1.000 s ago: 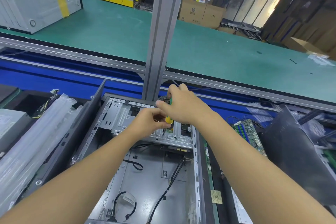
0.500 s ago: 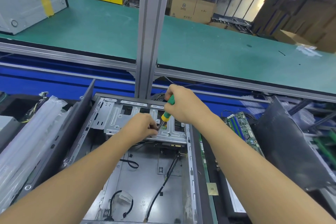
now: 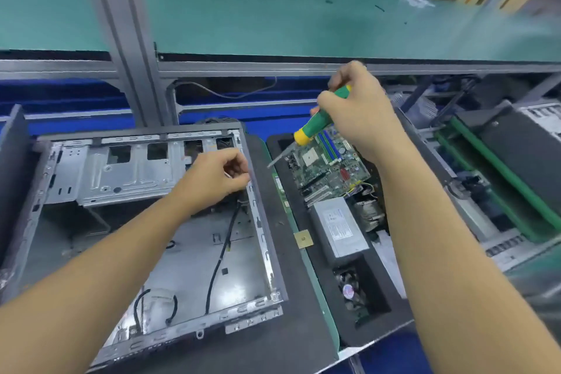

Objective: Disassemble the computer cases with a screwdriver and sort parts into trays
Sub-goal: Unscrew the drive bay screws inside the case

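An open computer case [image 3: 151, 252] lies flat in front of me, its metal drive cage [image 3: 121, 173] at the far end and black cables [image 3: 218, 255] across its floor. My left hand [image 3: 217, 177] hovers over the case's right rim, fingertips pinching what looks like a small screw [image 3: 227, 174]. My right hand [image 3: 358, 112] grips a green and yellow screwdriver [image 3: 318, 123], raised above the black tray [image 3: 306, 307] to the right, tip pointing down-left. In that tray lie a motherboard [image 3: 326, 167] and a grey power supply [image 3: 341, 229].
A green conveyor belt [image 3: 303, 9] runs along the back behind a grey aluminium post [image 3: 121, 39]. More case panels and green boards [image 3: 501, 179] stand at the right. A dark panel [image 3: 12, 161] leans at the far left. Cardboard boxes sit beyond the belt.
Both hands have come off the drive cage. My right hand lifted the screwdriver up and to the right over the tray; my left hand drew back to the case's right rim. The view swung right.
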